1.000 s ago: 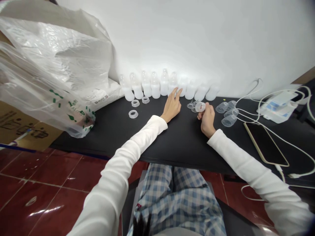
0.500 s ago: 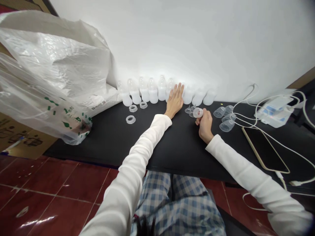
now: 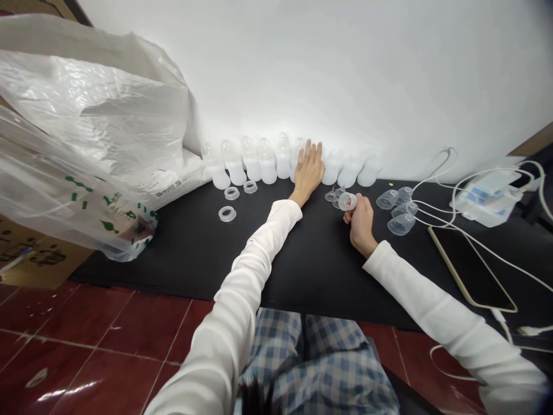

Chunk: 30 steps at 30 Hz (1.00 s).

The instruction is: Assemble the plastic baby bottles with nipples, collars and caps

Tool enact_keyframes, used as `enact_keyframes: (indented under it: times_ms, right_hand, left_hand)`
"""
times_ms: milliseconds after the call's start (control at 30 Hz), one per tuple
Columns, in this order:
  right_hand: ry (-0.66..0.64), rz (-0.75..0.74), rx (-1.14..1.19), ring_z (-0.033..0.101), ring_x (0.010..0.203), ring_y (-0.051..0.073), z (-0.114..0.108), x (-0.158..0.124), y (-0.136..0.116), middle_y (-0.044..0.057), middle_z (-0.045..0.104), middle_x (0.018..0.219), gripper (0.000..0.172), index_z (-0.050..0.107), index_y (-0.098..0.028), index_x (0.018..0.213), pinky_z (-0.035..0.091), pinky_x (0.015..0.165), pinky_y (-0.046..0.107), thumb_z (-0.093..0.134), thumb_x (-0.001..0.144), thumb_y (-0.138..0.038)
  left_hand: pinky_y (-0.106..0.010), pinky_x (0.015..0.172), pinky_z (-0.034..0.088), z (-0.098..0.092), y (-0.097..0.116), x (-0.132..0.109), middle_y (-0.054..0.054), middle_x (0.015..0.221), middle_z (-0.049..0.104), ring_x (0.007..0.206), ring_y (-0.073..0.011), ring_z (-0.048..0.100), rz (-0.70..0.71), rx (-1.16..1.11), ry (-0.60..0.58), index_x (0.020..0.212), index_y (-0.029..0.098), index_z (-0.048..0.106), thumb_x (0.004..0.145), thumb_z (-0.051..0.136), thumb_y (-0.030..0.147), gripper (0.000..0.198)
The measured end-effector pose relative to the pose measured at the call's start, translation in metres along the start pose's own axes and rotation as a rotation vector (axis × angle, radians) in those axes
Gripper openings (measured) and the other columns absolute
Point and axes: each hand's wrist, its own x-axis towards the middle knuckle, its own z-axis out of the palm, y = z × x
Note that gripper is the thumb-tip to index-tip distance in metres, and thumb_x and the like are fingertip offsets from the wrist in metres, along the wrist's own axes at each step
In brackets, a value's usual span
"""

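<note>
My left hand (image 3: 308,173) lies flat and open on the black tabletop, its fingertips at or against a row of several frosted plastic bottles (image 3: 268,164) along the wall. My right hand (image 3: 361,219) grips a transparent plastic collar piece (image 3: 347,202). Just beyond it, small transparent funnel-shaped parts (image 3: 332,196) lie on the table. Several transparent plastic cups (image 3: 401,224) stand to the right of my right hand. Several transparent rings (image 3: 227,214) lie left of my left hand.
The black tabletop (image 3: 173,256) runs along a white wall (image 3: 345,75). A large plastic bag (image 3: 86,132) bulges at the left, above a cardboard box (image 3: 34,253). A white device (image 3: 488,199) with cables and a phone (image 3: 470,268) lie at the right. Red tiles lie below.
The view has shifted slightly. My left hand has moved from spread, angled fingers to a flatter pose by the bottles. The piece in my right hand has turned, showing more of its round end.
</note>
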Motion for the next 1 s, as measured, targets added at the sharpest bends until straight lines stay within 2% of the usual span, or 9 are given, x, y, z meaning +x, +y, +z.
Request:
enact_keyframes:
  times_ms: [167, 267, 433, 600, 667, 767, 833, 900, 1000]
  right_hand:
    - [-0.007, 0.013, -0.001, 0.030, 0.040, 0.006, -0.001, 0.000, -0.001, -0.011, 0.035, 0.052, 0.065, 0.036, -0.025, 0.073, 0.026, 0.037, 0.021, 0.064, 0.077, -0.084]
    - [-0.024, 0.003, -0.003, 0.030, 0.040, 0.006, -0.002, 0.001, -0.001, -0.011, 0.034, 0.052, 0.064, 0.036, -0.026, 0.074, 0.027, 0.037, 0.021, 0.063, 0.078, -0.084]
    - [-0.026, -0.008, 0.012, 0.029, 0.038, 0.006, -0.002, 0.003, 0.000, -0.012, 0.036, 0.052, 0.064, 0.035, -0.026, 0.076, 0.026, 0.035, 0.021, 0.061, 0.080, -0.085]
    - [-0.106, 0.018, 0.025, 0.034, 0.037, 0.005, 0.000, 0.002, -0.003, -0.010, 0.048, 0.054, 0.068, 0.038, -0.026, 0.077, 0.029, 0.035, 0.020, 0.062, 0.074, -0.090]
    - [-0.175, 0.000, 0.009, 0.039, 0.038, 0.006, 0.001, 0.002, -0.005, -0.010, 0.052, 0.056, 0.067, 0.040, -0.026, 0.078, 0.033, 0.037, 0.020, 0.062, 0.074, -0.089]
    - [-0.226, -0.043, -0.021, 0.046, 0.041, 0.007, 0.000, 0.002, -0.008, -0.010, 0.053, 0.057, 0.066, 0.041, -0.026, 0.081, 0.037, 0.039, 0.021, 0.065, 0.073, -0.087]
    - [-0.226, -0.074, -0.039, 0.049, 0.044, 0.009, -0.003, 0.004, -0.009, -0.009, 0.053, 0.059, 0.064, 0.045, -0.027, 0.086, 0.040, 0.041, 0.022, 0.068, 0.073, -0.085]
    - [-0.221, -0.119, -0.067, 0.054, 0.051, 0.010, -0.006, 0.006, -0.010, -0.007, 0.057, 0.064, 0.058, 0.049, -0.027, 0.091, 0.045, 0.047, 0.024, 0.070, 0.076, -0.079]
    - [-0.235, -0.190, -0.108, 0.062, 0.064, 0.012, -0.011, 0.008, -0.014, -0.003, 0.063, 0.079, 0.051, 0.055, -0.026, 0.097, 0.051, 0.056, 0.025, 0.075, 0.079, -0.070]
  left_hand:
    - [-0.057, 0.134, 0.008, 0.006, -0.001, 0.003, -0.017, 0.156, 0.050, 0.161, -0.0294, 0.022, 0.018, -0.001, 0.000, 0.134, 0.014, 0.057, 0.104, 0.034, 0.032, 0.042]
    - [-0.060, 0.131, 0.012, 0.004, 0.006, 0.002, -0.015, 0.151, 0.054, 0.160, -0.0312, 0.024, 0.034, -0.063, 0.032, 0.127, 0.019, 0.058, 0.106, 0.033, 0.041, 0.039]
    - [-0.057, 0.119, 0.036, -0.025, 0.016, -0.014, -0.020, 0.141, 0.056, 0.148, -0.0369, 0.042, 0.066, -0.100, -0.014, 0.120, 0.018, 0.060, 0.102, 0.047, 0.040, 0.032]
    - [-0.043, 0.099, 0.053, -0.052, 0.012, -0.049, -0.020, 0.133, 0.059, 0.118, -0.0306, 0.065, 0.159, -0.140, -0.170, 0.107, 0.019, 0.058, 0.098, 0.055, 0.038, 0.021]
    - [-0.043, 0.096, 0.055, -0.055, 0.007, -0.063, -0.020, 0.138, 0.056, 0.123, -0.0303, 0.063, 0.204, -0.131, -0.176, 0.111, 0.020, 0.053, 0.097, 0.056, 0.039, 0.024]
    - [-0.045, 0.105, 0.052, -0.052, -0.001, -0.076, -0.021, 0.145, 0.049, 0.136, -0.0285, 0.055, 0.218, -0.189, -0.129, 0.128, 0.020, 0.043, 0.093, 0.064, 0.038, 0.045]
    - [-0.046, 0.109, 0.049, -0.051, -0.007, -0.080, -0.020, 0.142, 0.053, 0.132, -0.0279, 0.058, 0.214, -0.198, -0.196, 0.134, 0.019, 0.040, 0.090, 0.067, 0.031, 0.053]
    - [-0.048, 0.108, 0.048, -0.053, -0.010, -0.082, -0.019, 0.135, 0.059, 0.125, -0.0296, 0.061, 0.191, -0.154, -0.288, 0.132, 0.017, 0.043, 0.087, 0.067, 0.023, 0.051]
    - [-0.049, 0.104, 0.049, -0.061, -0.011, -0.084, -0.017, 0.131, 0.061, 0.119, -0.0307, 0.062, 0.154, -0.075, -0.340, 0.131, 0.016, 0.048, 0.085, 0.065, 0.018, 0.049]
